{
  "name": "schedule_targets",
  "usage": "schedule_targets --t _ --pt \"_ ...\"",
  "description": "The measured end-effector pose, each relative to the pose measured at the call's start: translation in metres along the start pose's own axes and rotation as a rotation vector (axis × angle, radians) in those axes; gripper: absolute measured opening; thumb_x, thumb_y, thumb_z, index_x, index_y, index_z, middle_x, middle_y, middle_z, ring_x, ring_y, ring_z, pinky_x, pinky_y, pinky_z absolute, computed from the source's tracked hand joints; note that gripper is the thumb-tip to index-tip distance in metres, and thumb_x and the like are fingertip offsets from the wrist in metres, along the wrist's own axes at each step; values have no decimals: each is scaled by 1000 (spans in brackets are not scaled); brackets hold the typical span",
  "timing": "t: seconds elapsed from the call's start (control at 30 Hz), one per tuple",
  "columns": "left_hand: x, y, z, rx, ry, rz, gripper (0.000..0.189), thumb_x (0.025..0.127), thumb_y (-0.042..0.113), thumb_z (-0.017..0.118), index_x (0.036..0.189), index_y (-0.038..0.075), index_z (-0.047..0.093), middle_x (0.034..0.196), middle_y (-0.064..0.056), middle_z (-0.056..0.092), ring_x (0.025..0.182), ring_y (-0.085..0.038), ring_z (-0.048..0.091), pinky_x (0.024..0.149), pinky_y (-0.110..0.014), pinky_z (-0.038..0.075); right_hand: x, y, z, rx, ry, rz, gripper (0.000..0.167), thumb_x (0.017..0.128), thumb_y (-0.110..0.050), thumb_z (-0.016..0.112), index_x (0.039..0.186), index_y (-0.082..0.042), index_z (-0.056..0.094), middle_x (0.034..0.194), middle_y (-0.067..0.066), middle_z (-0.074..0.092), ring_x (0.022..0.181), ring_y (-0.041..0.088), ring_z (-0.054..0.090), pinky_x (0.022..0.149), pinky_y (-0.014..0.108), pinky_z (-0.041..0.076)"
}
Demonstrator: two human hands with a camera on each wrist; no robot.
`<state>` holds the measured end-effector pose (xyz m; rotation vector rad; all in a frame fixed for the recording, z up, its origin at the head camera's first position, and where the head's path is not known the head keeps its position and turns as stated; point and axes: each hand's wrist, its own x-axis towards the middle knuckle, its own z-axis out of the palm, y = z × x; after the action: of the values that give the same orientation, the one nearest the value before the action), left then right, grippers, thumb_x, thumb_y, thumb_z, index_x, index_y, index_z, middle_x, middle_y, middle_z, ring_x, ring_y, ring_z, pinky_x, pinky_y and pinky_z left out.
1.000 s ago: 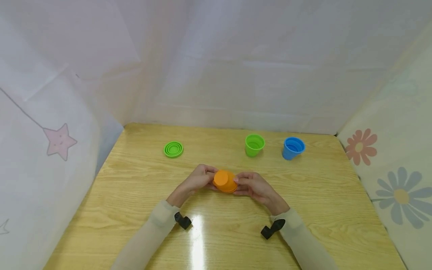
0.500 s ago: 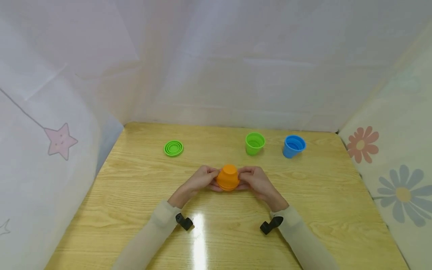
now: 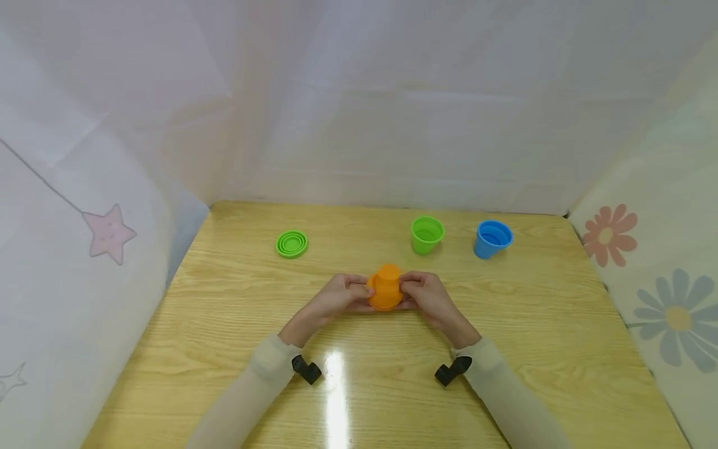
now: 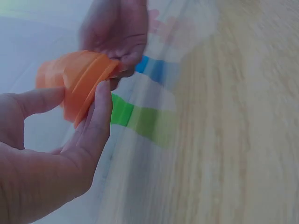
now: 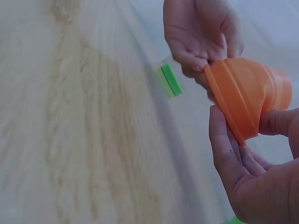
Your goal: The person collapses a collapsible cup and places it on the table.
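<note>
Between both hands is an orange collapsible cup (image 3: 387,288), held base up with its wide rim down, over the middle of the table. Its ringed wall is unevenly folded, bulging on one side. My left hand (image 3: 335,295) pinches it from the left, thumb on the wall and fingers under the rim, as the left wrist view shows on the cup wall (image 4: 86,77). My right hand (image 3: 429,299) grips the other side the same way; in the right wrist view its thumb presses into the orange wall below the narrow base.
Farther back on the wooden table (image 3: 235,274) lies a flattened green collapsible cup (image 3: 291,244) on the left. A green cup (image 3: 427,236) and a blue cup (image 3: 493,239) stand upright, extended, at the back right. White sheets (image 3: 359,125) hang behind and at both sides.
The orange cup has shifted slightly away and to the right in the head view. Its base, tipped left at first, now points upward, and my fingers have moved along its wall.
</note>
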<state>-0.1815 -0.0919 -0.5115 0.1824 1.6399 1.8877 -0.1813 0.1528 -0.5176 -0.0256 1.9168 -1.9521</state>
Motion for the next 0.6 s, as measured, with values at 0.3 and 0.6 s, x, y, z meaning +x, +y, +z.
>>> schedule_targets --t 0.3,0.6 --pt "12 0 4 152 213 42 42 100 0 55 140 -13 57 132 -32 69 96 -18 74 92 -40 68 -4 -9 -1 96 -105 45 38 103 -10 65 134 10 54 113 4 72 99 16 75 103 53 61" --pt "20 10 10 204 232 68 39 98 0 57 135 -11 62 124 -28 72 84 -12 70 76 -27 66 3 -6 -4 80 -113 60 35 92 -4 80 118 3 58 105 7 75 94 19 75 94 46 67"
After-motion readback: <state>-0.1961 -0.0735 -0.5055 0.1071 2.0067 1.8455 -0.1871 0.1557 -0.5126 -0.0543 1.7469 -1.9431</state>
